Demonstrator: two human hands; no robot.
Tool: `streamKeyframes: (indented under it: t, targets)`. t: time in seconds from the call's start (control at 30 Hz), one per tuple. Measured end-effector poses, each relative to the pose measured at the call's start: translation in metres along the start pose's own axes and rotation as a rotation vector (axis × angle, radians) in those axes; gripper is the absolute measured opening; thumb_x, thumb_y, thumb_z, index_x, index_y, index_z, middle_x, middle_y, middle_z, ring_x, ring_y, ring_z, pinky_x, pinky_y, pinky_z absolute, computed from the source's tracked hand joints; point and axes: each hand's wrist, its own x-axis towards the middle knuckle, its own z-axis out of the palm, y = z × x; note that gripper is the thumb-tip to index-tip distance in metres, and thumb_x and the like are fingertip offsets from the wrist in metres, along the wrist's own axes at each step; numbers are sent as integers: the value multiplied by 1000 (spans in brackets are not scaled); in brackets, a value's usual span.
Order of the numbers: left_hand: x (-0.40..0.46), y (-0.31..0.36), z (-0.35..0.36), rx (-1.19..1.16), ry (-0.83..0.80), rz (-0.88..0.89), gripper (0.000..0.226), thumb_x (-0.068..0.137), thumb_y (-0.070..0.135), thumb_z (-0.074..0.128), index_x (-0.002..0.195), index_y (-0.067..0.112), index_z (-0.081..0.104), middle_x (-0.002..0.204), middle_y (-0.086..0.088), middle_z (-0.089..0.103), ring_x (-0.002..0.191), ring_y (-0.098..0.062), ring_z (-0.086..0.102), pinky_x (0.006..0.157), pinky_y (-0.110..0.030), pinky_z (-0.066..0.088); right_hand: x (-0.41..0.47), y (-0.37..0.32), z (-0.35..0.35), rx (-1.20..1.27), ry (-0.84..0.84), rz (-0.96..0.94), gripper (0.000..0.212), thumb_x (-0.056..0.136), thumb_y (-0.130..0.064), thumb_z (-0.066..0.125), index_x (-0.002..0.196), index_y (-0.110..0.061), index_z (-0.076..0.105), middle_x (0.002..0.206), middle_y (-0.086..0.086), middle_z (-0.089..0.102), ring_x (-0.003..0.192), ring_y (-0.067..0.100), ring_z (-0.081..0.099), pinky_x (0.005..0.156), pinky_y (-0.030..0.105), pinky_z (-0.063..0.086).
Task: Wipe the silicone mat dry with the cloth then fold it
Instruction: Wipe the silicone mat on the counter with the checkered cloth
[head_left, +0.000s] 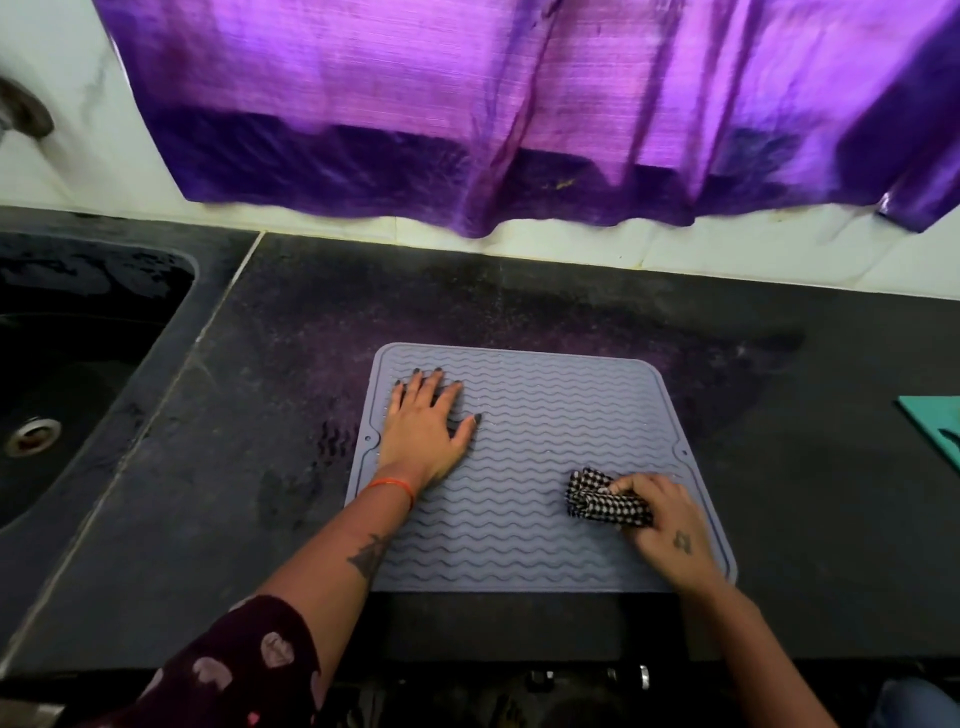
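Observation:
A grey silicone mat with wavy ridges lies flat on the dark counter, near the front edge. My left hand rests on the mat's upper left part, palm down with fingers spread. My right hand grips a bunched black-and-white checked cloth and holds it against the mat's lower right area.
A dark sink with a metal drain sits at the left. A purple curtain hangs over the white wall behind the counter. A teal object lies at the right edge. Wet marks show on the counter left of the mat.

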Motion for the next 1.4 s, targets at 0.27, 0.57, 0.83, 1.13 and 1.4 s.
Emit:
streamKeyframes:
  t: [0.27,0.57,0.83,1.13,1.4]
  targets:
    - [0,0,1,1,2,-7,70,86,61,18,145,25,31,156,-2,20,145,-22,8,118,-40,-1,-23,4,-3,108,-79,-33,58,47,-14,47,89,-54,57,93,-23,60,88,13,52,82,45,39]
    - [-1,-1,1,18,27,-8,77,82,64,11,145,24,32,155,-2,23,144,-22,10,118,-39,-1,-31,-9,-22,208,-214,-32,35,50,-33,47,74,-55,61,86,-18,64,90,5,57,86,34,37]
    - [-1,0,2,6,27,-5,85,76,67,4,145,25,32,155,-3,23,144,-22,10,118,-39,-1,-17,-4,-38,305,-277,-9,36,53,-11,64,76,-39,70,87,-15,66,82,6,61,78,19,44]
    - [0,1,1,16,30,-11,77,82,65,11,145,26,32,155,-2,23,144,-22,10,117,-39,-1,18,5,-46,288,-124,0,51,58,9,65,78,-37,72,87,-5,70,85,3,62,79,16,45]
    - [1,0,2,2,40,-16,81,78,67,9,143,26,34,154,-1,25,144,-21,12,118,-38,1,52,23,-10,28,-77,-42,58,75,1,65,114,-42,59,113,-3,58,106,26,52,93,47,41]
